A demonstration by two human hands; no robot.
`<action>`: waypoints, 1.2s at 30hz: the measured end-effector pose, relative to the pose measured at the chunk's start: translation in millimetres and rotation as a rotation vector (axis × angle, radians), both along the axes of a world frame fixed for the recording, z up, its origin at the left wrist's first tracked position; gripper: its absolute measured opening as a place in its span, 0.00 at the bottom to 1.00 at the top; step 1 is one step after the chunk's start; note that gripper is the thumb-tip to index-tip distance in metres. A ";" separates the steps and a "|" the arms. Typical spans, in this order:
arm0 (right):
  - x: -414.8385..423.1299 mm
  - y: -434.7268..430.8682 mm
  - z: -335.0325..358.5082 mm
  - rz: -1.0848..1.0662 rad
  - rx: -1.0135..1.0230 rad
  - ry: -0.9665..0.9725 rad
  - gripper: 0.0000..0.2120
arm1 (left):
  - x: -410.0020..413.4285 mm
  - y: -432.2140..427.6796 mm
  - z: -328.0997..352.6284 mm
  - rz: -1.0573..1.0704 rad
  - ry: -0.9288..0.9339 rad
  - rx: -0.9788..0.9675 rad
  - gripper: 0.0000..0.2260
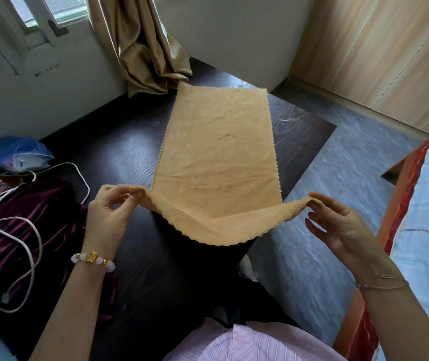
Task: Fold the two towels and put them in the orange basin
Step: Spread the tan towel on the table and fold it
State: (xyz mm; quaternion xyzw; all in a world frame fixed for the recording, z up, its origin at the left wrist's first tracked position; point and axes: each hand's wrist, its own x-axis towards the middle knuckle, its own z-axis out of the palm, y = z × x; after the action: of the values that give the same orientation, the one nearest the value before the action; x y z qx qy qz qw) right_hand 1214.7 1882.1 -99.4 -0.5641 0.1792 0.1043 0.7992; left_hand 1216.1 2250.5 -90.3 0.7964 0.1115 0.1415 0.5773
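Above the table's (pixel 130 157) near edge: left hand (pixel 111 212) pinching the tan towel's (pixel 216 152) near-left corner, right hand (pixel 338 225) pinching the near-right corner, other fingers loose. Right of the table, line of writing on a bedsheet (pixel 421 204), unreadable. Rest of towel flat along the table. Blue plastic bag (pixel 15 152) at its left side, contents unclear.

Bare table (pixel 119 152) strip L of towel (pixel 216 152); cables (pixel 39 241), purple cloth (pixel 52 204) further L, curtain (pixel 145 48) at far edge

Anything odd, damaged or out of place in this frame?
The tan towel has a small worn-looking spot near its middle. Left hand and right hand pinch its near corners. Neither the orange basin nor a second towel is in view.
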 end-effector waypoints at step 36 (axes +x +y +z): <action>369.9 -28.1 2.9 -0.011 -0.449 -0.219 0.10 | 339.7 -46.8 29.2 0.199 0.020 0.036 0.10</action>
State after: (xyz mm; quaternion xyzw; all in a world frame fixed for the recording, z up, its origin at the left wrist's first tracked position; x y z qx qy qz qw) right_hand 1584.5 1853.9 -96.5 -0.7346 0.1132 -0.0044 0.6690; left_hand 1555.8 2203.7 -61.1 0.7929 0.1934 0.1920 0.5450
